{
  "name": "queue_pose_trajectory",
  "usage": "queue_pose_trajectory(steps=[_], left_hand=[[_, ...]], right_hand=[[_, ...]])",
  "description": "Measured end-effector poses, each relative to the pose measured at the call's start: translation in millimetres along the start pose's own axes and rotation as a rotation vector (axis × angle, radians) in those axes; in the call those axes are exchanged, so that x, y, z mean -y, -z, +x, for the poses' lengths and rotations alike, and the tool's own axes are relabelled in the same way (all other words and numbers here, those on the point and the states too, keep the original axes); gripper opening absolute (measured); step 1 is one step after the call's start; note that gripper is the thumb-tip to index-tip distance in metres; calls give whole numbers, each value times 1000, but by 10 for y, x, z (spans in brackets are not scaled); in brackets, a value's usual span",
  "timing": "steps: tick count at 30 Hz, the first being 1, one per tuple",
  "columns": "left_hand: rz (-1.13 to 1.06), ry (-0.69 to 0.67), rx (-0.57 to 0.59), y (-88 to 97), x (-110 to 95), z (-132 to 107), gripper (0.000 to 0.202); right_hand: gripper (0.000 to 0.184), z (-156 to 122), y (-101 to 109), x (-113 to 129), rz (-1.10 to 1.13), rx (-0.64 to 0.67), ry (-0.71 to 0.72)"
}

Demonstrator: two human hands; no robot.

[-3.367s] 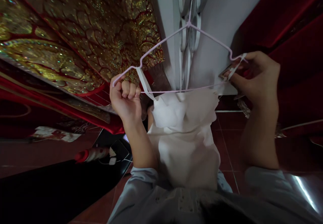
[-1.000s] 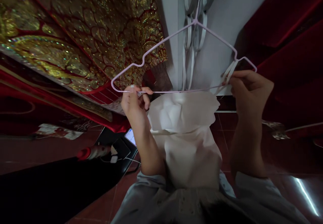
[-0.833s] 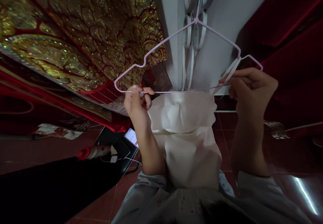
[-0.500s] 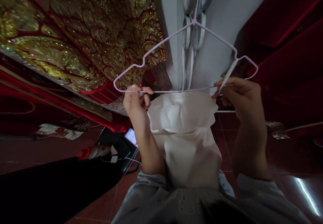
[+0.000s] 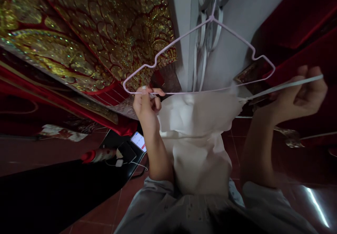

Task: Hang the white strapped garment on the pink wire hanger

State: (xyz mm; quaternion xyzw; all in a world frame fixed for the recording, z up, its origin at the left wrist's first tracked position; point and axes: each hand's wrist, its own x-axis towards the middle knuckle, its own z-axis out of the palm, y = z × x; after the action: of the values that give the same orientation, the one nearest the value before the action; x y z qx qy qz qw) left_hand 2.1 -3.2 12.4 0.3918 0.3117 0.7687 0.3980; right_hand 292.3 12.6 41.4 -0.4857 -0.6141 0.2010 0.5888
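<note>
A pale pink clothes hanger (image 5: 181, 38) hangs in front of me, with a cream garment (image 5: 195, 116) below its bottom bar. My left hand (image 5: 147, 104) is closed on the bar near its left end; a bit of white shows between the fingers. Out to the right, past the hanger's end, my right hand (image 5: 306, 91) grips a thin white strap (image 5: 284, 85). The strap runs taut from the garment's upper right corner to those fingers, clear of the hanger's right notch. Part of the garment's top edge looks blurred.
Gold sequined red clothing (image 5: 86, 33) hangs at the left, dark red cloth (image 5: 310, 44) at the right. Behind the hanger is grey metal scrollwork (image 5: 201, 51). On a black surface lie a lit phone (image 5: 138, 141) and a red-capped bottle (image 5: 97, 155).
My right hand has moved right and drawn the strap off the hanger's right shoulder. The left hand keeps its hold on the bar. The view has shifted slightly.
</note>
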Motion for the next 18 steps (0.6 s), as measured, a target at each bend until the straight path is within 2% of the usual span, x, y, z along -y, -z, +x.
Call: queue_pose_trajectory(steps=[4,7,10,12,14,16,18], left_hand=[[10,73,9,-16,15,-43,44],[29,91,-14,-45,22,-103,42],[33,-33,-154,-10,42,-125,26],[45,-168,-298,89,56,-93,12],[121,-313,-404,228,54,-25,12],[239,-413,-368,350,20,65,5],[332,-405,-183,393,-52,159,26]], right_hand=[[43,-301,-193,-24,-58,33,15],[36,-463,-278,-100,-83,67,81],[35,-518,-293,-178,-110,111,130],[34,-520,-254,-213,-123,97,130],[32,-517,-191,-234,-126,64,130],[32,-520,-133,-246,-132,59,136],[34,-535,-110,-253,-132,85,142]])
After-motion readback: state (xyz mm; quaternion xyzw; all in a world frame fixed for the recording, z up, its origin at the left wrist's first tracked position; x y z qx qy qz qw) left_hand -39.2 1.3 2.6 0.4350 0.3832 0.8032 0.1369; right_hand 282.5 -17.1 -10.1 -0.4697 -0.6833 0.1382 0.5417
